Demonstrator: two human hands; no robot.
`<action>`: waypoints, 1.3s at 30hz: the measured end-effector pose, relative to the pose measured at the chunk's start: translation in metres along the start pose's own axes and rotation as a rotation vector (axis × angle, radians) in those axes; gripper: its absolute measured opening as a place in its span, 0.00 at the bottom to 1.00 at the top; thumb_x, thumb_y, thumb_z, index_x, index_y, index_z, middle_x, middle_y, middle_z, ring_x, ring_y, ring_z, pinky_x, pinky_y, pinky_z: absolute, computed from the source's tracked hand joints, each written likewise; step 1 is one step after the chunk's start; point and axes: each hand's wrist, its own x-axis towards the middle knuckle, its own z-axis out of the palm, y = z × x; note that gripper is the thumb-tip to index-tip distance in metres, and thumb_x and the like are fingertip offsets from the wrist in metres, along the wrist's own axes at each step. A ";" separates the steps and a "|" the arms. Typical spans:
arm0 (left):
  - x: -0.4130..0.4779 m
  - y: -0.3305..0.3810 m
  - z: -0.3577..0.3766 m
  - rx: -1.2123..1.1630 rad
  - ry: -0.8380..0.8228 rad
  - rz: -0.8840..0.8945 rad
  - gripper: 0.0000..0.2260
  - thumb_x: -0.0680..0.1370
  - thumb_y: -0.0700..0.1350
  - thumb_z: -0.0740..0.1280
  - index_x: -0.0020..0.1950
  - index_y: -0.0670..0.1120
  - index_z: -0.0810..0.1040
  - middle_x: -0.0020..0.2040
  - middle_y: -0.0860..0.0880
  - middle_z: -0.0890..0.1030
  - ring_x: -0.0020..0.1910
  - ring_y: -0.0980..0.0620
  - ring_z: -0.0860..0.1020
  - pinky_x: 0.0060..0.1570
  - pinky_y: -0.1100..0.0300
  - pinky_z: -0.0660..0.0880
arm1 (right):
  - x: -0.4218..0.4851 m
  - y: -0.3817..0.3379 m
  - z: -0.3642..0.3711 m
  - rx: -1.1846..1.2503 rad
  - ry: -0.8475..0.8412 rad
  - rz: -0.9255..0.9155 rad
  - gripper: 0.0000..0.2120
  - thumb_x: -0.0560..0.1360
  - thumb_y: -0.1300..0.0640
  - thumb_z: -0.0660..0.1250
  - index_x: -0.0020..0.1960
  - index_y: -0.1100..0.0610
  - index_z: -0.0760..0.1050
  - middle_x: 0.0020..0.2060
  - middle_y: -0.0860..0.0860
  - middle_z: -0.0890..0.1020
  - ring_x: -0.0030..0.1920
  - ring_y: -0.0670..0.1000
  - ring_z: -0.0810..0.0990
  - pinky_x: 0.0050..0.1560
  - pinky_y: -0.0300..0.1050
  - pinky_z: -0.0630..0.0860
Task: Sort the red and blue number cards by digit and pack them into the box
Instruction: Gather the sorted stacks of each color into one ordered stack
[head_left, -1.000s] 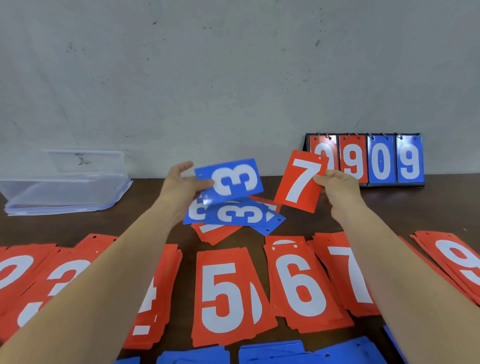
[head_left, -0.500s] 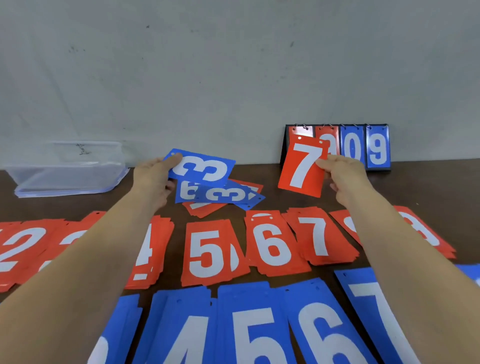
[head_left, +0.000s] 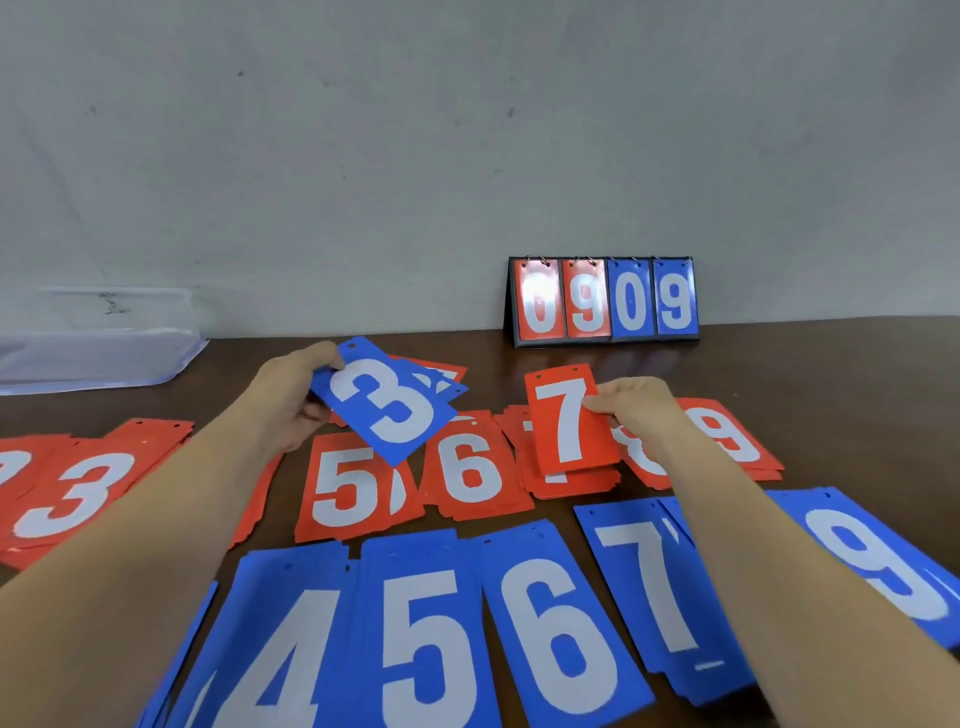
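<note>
Two hands up, both holding cards. Left hand (head_left: 291, 402) grip pinches blue 3 card (head_left: 387, 410) at its top corner, thumb on the face, card tilted in the air over the red row. Right hand (head_left: 641, 410) grip pinches red 7 card (head_left: 566, 423) at its right edge, directly over the red 7 pile (head_left: 566, 480); contact with the pile can't be told.

Behind the blue 3 lies a loose mixed heap (head_left: 441, 376) of red and blue cards. Red piles run along the tabletop (head_left: 831, 374): red 3 pile (head_left: 88, 488), red 5 pile (head_left: 348, 488), red 6 pile (head_left: 472, 467), red 8 pile (head_left: 644, 460), red 9 pile (head_left: 727, 431). Nearer row is blue: blue 4 pile (head_left: 270, 649), blue 5 pile (head_left: 421, 634), blue 6 pile (head_left: 556, 623), blue 7 pile (head_left: 649, 587), blue 9 pile (head_left: 878, 561).

Clear plastic box (head_left: 98, 338) sits far left against the wall, well apart from the piles; contents can't be told through the cloudy sides. Flip scoreboard (head_left: 602, 301) stands at the back right, showing 0 9 red, 0 9 blue.
</note>
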 end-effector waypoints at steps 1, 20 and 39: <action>-0.002 -0.001 -0.001 -0.042 -0.025 0.000 0.04 0.74 0.38 0.66 0.40 0.44 0.73 0.37 0.44 0.76 0.33 0.49 0.74 0.27 0.61 0.68 | 0.002 0.004 0.003 0.003 0.000 -0.007 0.10 0.75 0.63 0.70 0.55 0.63 0.79 0.56 0.58 0.81 0.42 0.50 0.79 0.42 0.42 0.74; -0.015 0.004 -0.038 -0.056 0.142 -0.010 0.17 0.79 0.49 0.68 0.63 0.40 0.76 0.54 0.42 0.83 0.48 0.42 0.83 0.41 0.48 0.81 | 0.023 0.015 0.040 -0.767 0.203 -0.071 0.10 0.75 0.49 0.69 0.54 0.52 0.79 0.55 0.53 0.80 0.60 0.57 0.74 0.61 0.53 0.68; 0.044 0.011 -0.107 0.098 0.061 0.022 0.05 0.78 0.43 0.69 0.51 0.42 0.78 0.52 0.40 0.85 0.42 0.43 0.84 0.43 0.48 0.81 | 0.074 -0.066 0.222 -0.845 -0.254 -0.362 0.30 0.72 0.45 0.71 0.72 0.49 0.67 0.66 0.54 0.70 0.68 0.55 0.62 0.62 0.49 0.61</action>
